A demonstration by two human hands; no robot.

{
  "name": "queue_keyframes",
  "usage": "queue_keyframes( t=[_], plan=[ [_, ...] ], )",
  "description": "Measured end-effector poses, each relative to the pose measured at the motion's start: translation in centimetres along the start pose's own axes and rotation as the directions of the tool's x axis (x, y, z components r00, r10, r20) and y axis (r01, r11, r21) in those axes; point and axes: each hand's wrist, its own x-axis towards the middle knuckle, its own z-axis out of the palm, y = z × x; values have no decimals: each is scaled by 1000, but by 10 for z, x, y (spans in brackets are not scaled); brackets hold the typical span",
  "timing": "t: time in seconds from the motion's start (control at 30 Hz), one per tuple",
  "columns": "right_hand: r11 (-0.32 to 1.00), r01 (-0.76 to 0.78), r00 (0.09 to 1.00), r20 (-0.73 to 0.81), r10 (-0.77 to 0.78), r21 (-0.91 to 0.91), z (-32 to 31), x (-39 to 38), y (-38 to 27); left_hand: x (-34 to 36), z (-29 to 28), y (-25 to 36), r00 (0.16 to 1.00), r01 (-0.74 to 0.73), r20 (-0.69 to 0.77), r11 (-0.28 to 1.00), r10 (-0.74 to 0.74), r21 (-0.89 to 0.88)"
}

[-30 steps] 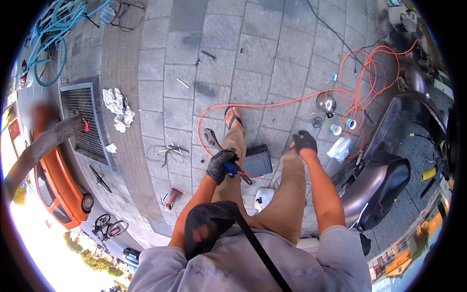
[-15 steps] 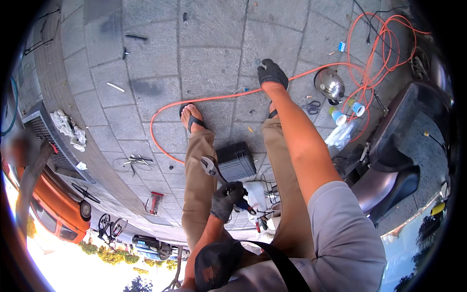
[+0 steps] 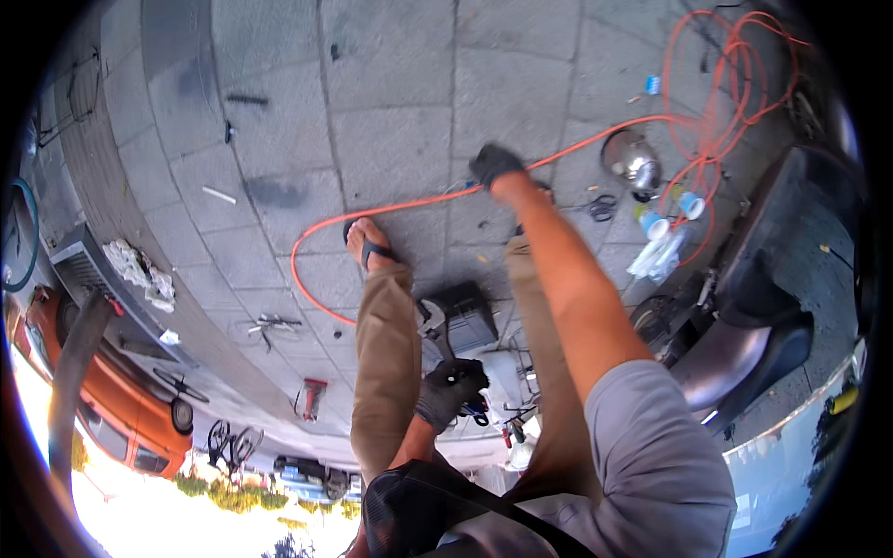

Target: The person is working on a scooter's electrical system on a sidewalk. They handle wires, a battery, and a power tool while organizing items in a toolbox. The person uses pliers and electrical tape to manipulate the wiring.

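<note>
My left hand [image 3: 448,391], in a dark knitted glove, is closed around an adjustable wrench [image 3: 435,325]. The wrench's jaws point away from me, over the edge of a black plastic case [image 3: 468,314]. Out ahead, my gloved right hand [image 3: 496,166] is over the paving beside an orange hose [image 3: 391,206]. Its fingers look curled together; anything between them is too small or blurred to make out. Below the left hand, blue-and-dark tool handles [image 3: 479,409] show partly.
A shiny metal kettle [image 3: 633,163], scissors [image 3: 603,206], two blue-and-white cups [image 3: 654,223] and a clear plastic bag [image 3: 657,257] lie to the right. Beyond them stands a dark vehicle part [image 3: 791,242]. A red tool [image 3: 313,398] and white rag [image 3: 139,272] are left.
My right hand has drawn back toward me and slightly left, down to the hose. My left hand has shifted a little right, and the wrench now points more toward the case.
</note>
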Motion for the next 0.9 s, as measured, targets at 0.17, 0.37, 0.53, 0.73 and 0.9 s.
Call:
queue_keyframes(
  t=[0.17,0.37,0.53,0.73,0.9],
  plan=[
    [706,633,774,279,-569,-317,34,-138,39,-11,-20,-8,993,-101,43,976,111,-192],
    [608,733,680,306,-666,-306,-70,-325,25,-112,-32,29,960,-266,-58,833,273,-485],
    [535,749,643,236,-728,-391,-92,-368,71,-243,-43,82,862,-508,-150,824,485,-250],
    [451,851,443,-94,-892,-270,-333,-515,-27,-386,-67,76,761,-520,-400,848,512,96],
    [255,227,854,-65,-516,940,-432,-554,-80,-419,-6,64,724,-566,-424,820,544,86]
  ],
)
